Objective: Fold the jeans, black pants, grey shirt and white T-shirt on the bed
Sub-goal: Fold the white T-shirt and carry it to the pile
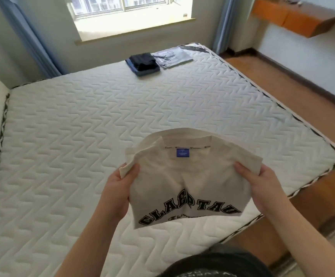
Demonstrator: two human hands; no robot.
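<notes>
The white T-shirt (184,180), already folded small, is held in the air above the near edge of the bed (82,136), the left hand (118,188) and right hand (260,184) each clamped on one side of it. Far across the bed from it, the black pants (142,60) lie folded on the jeans (140,71), with the folded grey shirt (171,56) just beside them. Judging by this, only setting the T-shirt down remains.
</notes>
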